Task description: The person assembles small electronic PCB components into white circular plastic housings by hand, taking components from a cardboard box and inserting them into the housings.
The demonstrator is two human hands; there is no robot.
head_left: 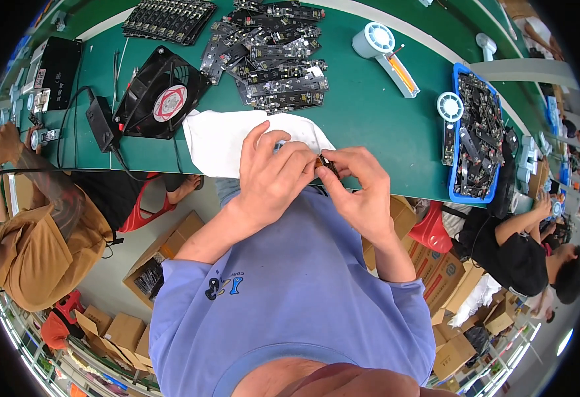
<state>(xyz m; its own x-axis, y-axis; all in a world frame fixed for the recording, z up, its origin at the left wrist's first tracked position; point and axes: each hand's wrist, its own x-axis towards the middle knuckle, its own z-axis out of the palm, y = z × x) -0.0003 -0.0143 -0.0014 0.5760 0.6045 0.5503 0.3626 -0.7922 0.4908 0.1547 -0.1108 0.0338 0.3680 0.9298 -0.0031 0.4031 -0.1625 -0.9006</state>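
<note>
Apparently clamps the part (pixel 330 165) in right hand (pixel 364 188) fingers, just right of left hand (pixel 273 173) fingertips, with long axis and left grip too hidden to tell.

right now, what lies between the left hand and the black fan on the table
In the head view, a white cloth lies between the left hand and the black fan.
</note>
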